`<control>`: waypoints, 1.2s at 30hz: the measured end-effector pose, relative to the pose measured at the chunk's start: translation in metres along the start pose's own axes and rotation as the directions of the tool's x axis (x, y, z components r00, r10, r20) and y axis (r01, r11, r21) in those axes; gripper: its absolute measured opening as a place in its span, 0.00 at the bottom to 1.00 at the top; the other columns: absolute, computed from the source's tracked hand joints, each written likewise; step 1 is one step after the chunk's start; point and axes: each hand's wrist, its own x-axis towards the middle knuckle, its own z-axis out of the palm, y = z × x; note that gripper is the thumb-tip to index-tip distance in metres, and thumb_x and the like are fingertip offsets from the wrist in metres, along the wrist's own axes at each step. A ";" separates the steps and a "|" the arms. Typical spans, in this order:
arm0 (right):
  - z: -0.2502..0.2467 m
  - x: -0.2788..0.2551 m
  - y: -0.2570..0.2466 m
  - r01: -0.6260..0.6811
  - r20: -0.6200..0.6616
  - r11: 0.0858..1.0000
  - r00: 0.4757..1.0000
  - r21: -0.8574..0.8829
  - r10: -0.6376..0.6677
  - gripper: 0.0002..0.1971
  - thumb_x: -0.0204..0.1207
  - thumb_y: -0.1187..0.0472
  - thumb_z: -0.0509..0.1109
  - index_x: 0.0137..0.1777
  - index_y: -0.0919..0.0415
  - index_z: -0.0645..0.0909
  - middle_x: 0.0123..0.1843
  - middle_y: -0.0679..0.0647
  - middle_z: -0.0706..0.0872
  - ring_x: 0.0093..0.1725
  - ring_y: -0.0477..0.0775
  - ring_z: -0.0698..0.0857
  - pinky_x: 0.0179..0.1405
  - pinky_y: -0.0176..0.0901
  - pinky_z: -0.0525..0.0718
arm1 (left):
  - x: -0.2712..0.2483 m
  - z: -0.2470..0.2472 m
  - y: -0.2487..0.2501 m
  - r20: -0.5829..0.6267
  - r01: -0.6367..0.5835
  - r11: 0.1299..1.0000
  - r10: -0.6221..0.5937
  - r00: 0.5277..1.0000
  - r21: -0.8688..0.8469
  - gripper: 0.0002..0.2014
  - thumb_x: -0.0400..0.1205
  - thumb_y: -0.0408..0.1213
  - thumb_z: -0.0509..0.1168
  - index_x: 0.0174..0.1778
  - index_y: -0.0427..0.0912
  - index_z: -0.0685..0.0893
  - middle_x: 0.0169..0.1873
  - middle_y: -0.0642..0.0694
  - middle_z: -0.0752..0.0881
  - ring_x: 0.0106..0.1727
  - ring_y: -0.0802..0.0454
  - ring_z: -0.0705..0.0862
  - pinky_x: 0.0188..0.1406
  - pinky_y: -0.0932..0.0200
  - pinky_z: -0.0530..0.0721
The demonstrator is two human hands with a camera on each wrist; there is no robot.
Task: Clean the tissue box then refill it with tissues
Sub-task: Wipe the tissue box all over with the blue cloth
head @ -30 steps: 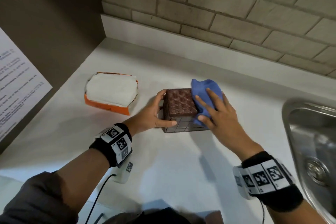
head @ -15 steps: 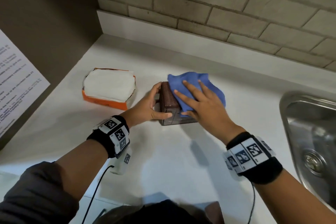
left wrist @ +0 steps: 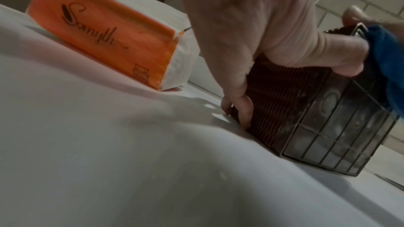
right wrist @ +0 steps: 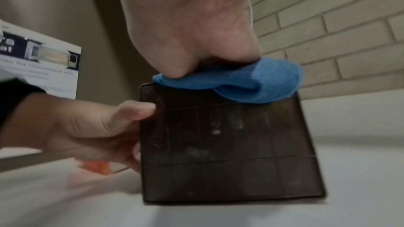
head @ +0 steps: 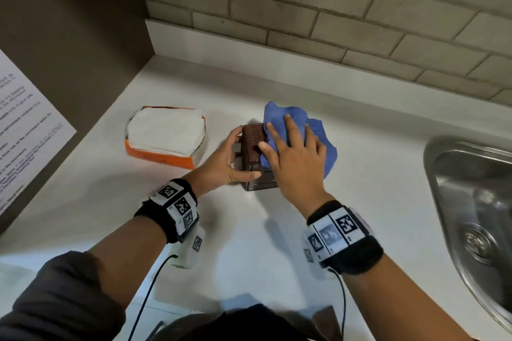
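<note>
A dark brown woven tissue box lies on its side on the white counter, its gridded face toward me. My left hand grips its left side, thumb on the near face. My right hand lies flat with spread fingers on a blue cloth, pressing it onto the box's upper side. An open orange pack of white tissues sits to the left.
A steel sink is sunk into the counter at the right. A brick backsplash runs behind. A brown side panel with a printed notice closes the left side.
My right hand has swept the blue cloth from the box's right side up and across its upper side, toward the left. The left hand keeps its grip on the box.
</note>
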 end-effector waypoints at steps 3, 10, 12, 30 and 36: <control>0.002 0.005 0.020 -0.008 0.029 0.998 1.000 0.055 0.006 0.33 0.76 0.34 0.38 0.79 0.38 0.66 0.84 0.50 0.63 0.79 0.65 0.65 0.70 0.59 0.69 | 0.000 -0.002 0.001 -0.012 0.019 1.000 -0.019 1.000 0.007 0.49 0.72 0.20 0.77 0.81 0.58 0.59 0.74 0.51 0.70 0.73 0.53 0.79 0.48 0.57 0.90; 0.004 0.002 0.000 -0.029 -0.036 0.994 0.999 0.103 0.033 0.33 0.79 0.40 0.39 0.79 0.49 0.69 0.82 0.55 0.67 0.81 0.70 0.63 0.74 0.62 0.68 | 0.000 0.000 0.002 -0.004 0.006 1.000 -0.006 1.000 -0.012 0.49 0.68 0.22 0.79 0.75 0.63 0.61 0.69 0.59 0.74 0.72 0.54 0.79 0.46 0.61 0.89; 0.006 0.000 -0.022 0.054 -0.054 0.990 0.997 0.130 -0.048 0.28 0.82 0.41 0.44 0.79 0.46 0.69 0.83 0.50 0.65 0.82 0.65 0.63 0.73 0.60 0.67 | 0.000 0.000 0.001 0.004 -0.013 1.000 0.014 1.000 -0.029 0.48 0.69 0.19 0.77 0.74 0.63 0.64 0.69 0.60 0.75 0.71 0.53 0.80 0.50 0.63 0.89; 0.009 0.010 0.039 -0.104 -0.090 0.937 0.986 0.334 0.142 0.22 0.84 0.45 0.57 0.77 0.45 0.72 0.82 0.54 0.67 0.80 0.63 0.66 0.76 0.58 0.65 | 0.001 -0.002 0.002 -0.006 0.029 0.999 -0.029 1.000 -0.014 0.48 0.72 0.21 0.77 0.77 0.64 0.61 0.78 0.51 0.68 0.75 0.54 0.77 0.47 0.64 0.89; 0.005 0.002 0.002 -0.008 -0.056 0.991 0.998 0.132 0.015 0.29 0.81 0.40 0.43 0.78 0.45 0.69 0.82 0.51 0.67 0.81 0.68 0.63 0.76 0.61 0.65 | 0.001 -0.001 0.003 -0.011 0.042 0.998 -0.043 0.999 -0.044 0.48 0.72 0.17 0.75 0.76 0.63 0.62 0.73 0.55 0.72 0.71 0.57 0.80 0.43 0.63 0.89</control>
